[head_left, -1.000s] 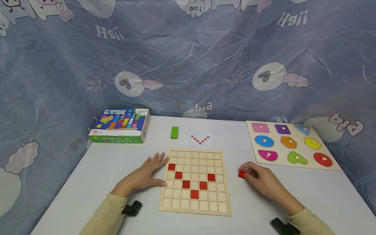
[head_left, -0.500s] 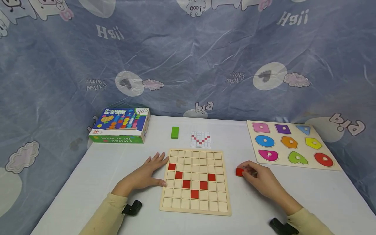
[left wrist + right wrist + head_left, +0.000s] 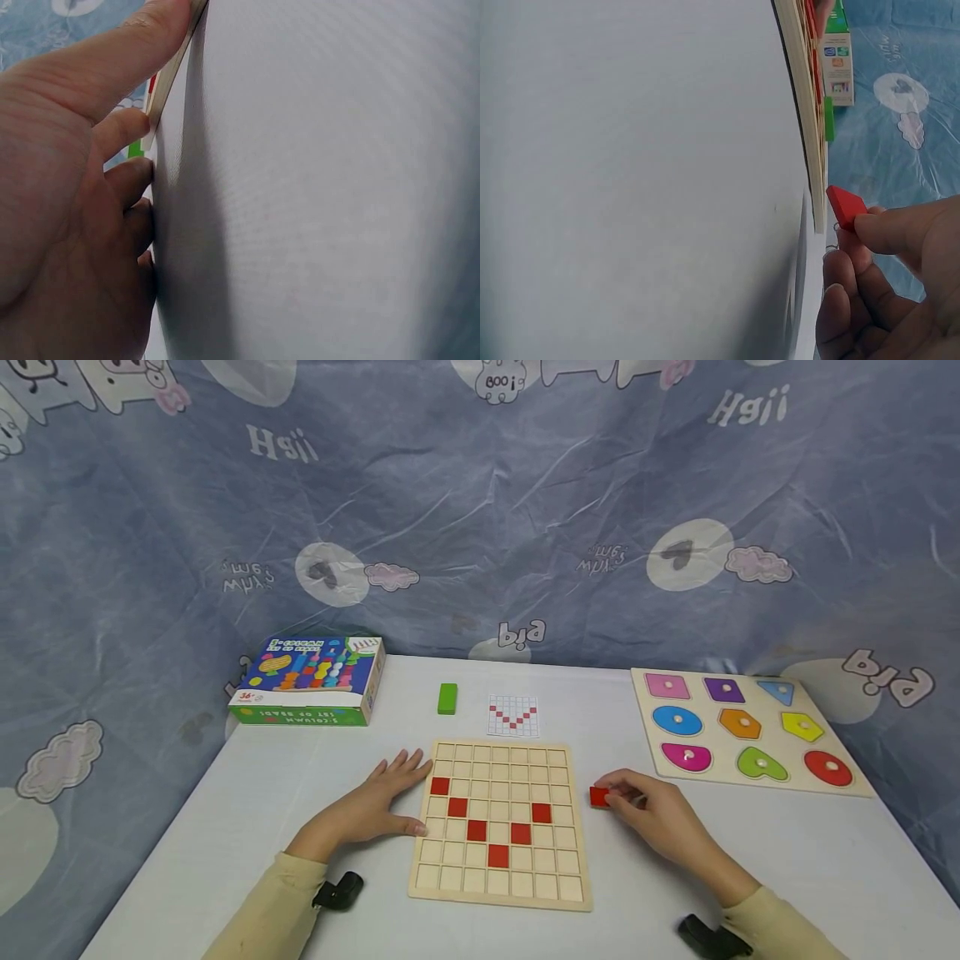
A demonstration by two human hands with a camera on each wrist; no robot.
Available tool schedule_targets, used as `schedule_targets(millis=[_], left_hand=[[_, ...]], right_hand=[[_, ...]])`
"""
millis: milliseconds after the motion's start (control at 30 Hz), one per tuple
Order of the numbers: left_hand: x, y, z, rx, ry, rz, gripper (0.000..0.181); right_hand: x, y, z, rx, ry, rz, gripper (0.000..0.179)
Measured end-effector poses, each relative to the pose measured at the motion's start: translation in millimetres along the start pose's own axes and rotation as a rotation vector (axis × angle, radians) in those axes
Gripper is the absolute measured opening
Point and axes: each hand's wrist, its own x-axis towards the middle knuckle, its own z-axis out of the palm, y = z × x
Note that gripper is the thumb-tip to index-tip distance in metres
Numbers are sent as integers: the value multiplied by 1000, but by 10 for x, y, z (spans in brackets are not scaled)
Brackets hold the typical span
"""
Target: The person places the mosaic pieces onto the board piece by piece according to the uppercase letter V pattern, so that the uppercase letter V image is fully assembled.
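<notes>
A wooden grid board lies on the white table, with several red squares set in its cells in a V shape. Against the board's left edge rests my left hand, fingers spread and thumb touching the frame; the left wrist view shows that thumb along the board's side. Just off the board's right edge, my right hand pinches a red square tile between thumb and fingers. Close up in the right wrist view, the tile is tilted, held at one corner beside the board's edge.
Behind the board lie a small pattern card with a red V and a green block. A colourful boxed toy stands at back left. At the right is a shape puzzle board. A patterned cloth hangs behind the table.
My right hand has moved left with the red tile, from nearer the shape puzzle to close by the grid board's right edge. The left hand stays in place.
</notes>
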Motion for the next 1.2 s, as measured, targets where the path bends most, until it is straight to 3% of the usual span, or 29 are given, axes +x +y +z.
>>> schedule_targets(millis=[433, 1200], left_hand=[[-6, -16, 11, -1, 5, -9, 103], [-11, -5, 11, -5, 13, 6, 103]], right_hand=[[94, -175, 163, 42, -26, -21, 18], [199, -304, 350, 80, -74, -36, 19]])
